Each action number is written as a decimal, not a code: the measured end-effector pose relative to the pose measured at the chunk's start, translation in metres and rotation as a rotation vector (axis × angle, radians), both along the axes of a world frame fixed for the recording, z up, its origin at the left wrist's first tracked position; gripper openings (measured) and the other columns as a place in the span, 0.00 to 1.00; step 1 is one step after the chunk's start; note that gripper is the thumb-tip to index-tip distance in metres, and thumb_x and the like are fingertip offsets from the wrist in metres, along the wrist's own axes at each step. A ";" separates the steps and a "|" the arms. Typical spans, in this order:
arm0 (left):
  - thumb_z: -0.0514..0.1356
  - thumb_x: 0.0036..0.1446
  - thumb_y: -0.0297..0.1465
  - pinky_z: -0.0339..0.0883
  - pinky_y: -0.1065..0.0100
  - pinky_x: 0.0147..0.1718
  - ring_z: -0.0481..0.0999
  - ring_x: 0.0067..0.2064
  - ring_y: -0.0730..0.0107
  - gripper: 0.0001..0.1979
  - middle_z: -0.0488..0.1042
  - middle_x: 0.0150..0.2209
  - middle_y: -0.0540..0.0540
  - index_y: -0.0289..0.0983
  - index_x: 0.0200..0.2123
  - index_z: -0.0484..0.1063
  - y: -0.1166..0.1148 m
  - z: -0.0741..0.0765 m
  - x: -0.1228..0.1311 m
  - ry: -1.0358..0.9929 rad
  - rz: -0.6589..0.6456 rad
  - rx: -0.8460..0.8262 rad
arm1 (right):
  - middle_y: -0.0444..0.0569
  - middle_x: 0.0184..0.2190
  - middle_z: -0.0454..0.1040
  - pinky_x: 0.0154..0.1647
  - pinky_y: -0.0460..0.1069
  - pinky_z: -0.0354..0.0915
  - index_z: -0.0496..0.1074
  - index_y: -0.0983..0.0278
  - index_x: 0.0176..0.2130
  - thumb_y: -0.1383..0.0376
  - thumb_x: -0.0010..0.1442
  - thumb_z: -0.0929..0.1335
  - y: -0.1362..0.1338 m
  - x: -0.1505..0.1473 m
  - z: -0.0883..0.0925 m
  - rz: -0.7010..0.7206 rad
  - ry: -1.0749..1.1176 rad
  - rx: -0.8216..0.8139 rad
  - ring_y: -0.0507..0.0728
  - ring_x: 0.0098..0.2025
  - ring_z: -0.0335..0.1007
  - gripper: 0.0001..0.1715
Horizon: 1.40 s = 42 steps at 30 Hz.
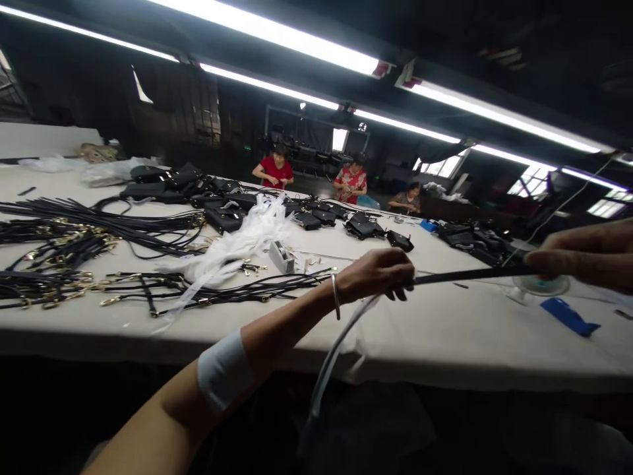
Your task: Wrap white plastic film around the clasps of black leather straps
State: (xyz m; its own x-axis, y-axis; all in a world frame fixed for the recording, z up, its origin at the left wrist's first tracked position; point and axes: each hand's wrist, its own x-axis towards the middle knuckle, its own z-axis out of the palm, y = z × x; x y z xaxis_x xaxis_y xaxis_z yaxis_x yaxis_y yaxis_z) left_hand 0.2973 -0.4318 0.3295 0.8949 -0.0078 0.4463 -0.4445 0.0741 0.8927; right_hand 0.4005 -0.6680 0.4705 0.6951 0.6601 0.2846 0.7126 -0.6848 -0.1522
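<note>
My left hand (378, 272) is closed around one end of a thin black strap (469, 274), and a clear plastic sleeve (336, 356) hangs down from the same grip. My right hand (586, 256) pinches the strap's other end at the right edge of view, so the strap runs taut between both hands above the white table (445, 330). A silver bangle sits on my left wrist and a white band wraps my forearm.
Piles of black straps with gold clasps (74, 251) lie at the left, with white plastic sleeves (237, 247) and a tape dispenser (281, 256) near them. Black bags (222, 204) lie further back. A blue item (568, 316) lies at the right. Three people sit at the far side.
</note>
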 end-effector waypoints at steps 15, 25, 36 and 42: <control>0.63 0.56 0.47 0.57 0.76 0.21 0.65 0.23 0.80 0.20 0.70 0.26 0.52 0.36 0.31 0.66 0.019 -0.021 -0.017 0.107 -0.052 -0.188 | 0.42 0.18 0.64 0.24 0.46 0.55 0.74 0.62 0.25 0.41 0.62 0.62 0.059 -0.025 -0.020 0.173 0.412 -0.260 0.48 0.22 0.59 0.31; 0.64 0.55 0.46 0.61 0.68 0.32 0.67 0.32 0.72 0.20 0.69 0.31 0.49 0.33 0.36 0.79 0.010 -0.012 0.002 -0.100 0.129 -0.014 | 0.33 0.13 0.50 0.16 0.46 0.37 0.68 0.62 0.41 0.33 0.57 0.60 0.101 -0.044 -0.082 0.192 0.949 0.072 0.47 0.15 0.40 0.37; 0.51 0.66 0.41 0.59 0.71 0.30 0.65 0.29 0.73 0.15 0.65 0.28 0.52 0.38 0.42 0.71 0.013 -0.066 -0.026 0.079 0.075 0.358 | 0.33 0.15 0.53 0.18 0.43 0.34 0.69 0.62 0.39 0.47 0.61 0.67 0.069 -0.033 -0.109 0.040 1.166 0.274 0.45 0.17 0.37 0.21; 0.53 0.65 0.38 0.59 0.69 0.34 0.68 0.34 0.70 0.10 0.70 0.33 0.50 0.40 0.44 0.67 0.013 -0.068 -0.022 0.016 0.146 0.486 | 0.35 0.13 0.57 0.16 0.41 0.47 0.75 0.63 0.38 0.48 0.62 0.68 0.042 -0.043 -0.152 0.183 1.603 0.454 0.44 0.14 0.45 0.21</control>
